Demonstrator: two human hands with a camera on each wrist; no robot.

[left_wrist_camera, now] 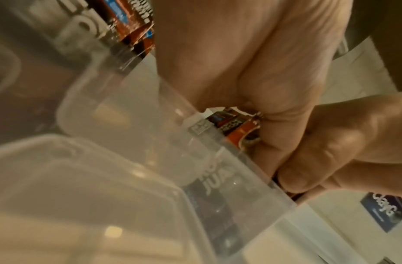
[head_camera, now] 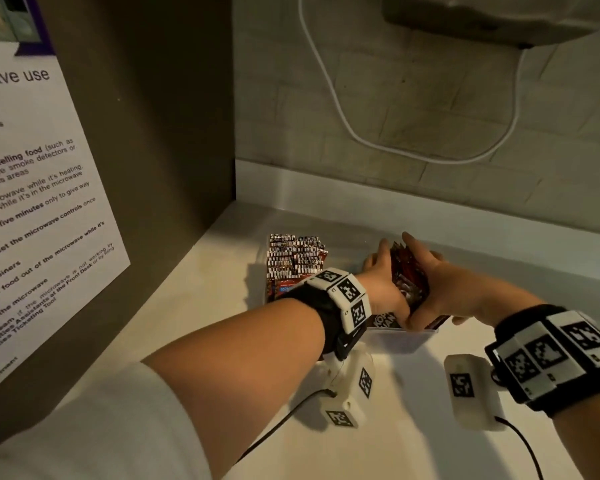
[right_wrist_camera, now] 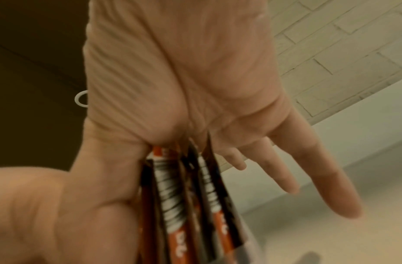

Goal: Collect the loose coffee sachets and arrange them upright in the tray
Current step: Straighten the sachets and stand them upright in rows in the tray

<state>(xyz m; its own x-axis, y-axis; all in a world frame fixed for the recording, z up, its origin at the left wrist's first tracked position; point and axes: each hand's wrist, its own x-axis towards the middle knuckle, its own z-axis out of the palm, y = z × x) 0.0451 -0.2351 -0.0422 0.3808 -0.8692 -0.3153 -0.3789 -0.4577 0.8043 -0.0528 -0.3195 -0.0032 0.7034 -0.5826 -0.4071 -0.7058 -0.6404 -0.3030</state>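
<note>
Both hands squaring a sachet bundle over the tray, right side.

Left hand & right hand are pressing flat on either side of the bundle, fingers mostly straight, thumbs pinching its near end. To do it well: keep edges aligned w/ even pressure, lower straight down so they're standing on end, then ease off w/o tipping. Count: 1 tray on the tabletop; 1 bundle, at least 4 sachets visible edge-on from the right wrist, exact no. can't tell; a packed row of upright sachets is sitting at the tray's left, too many to count.
</note>
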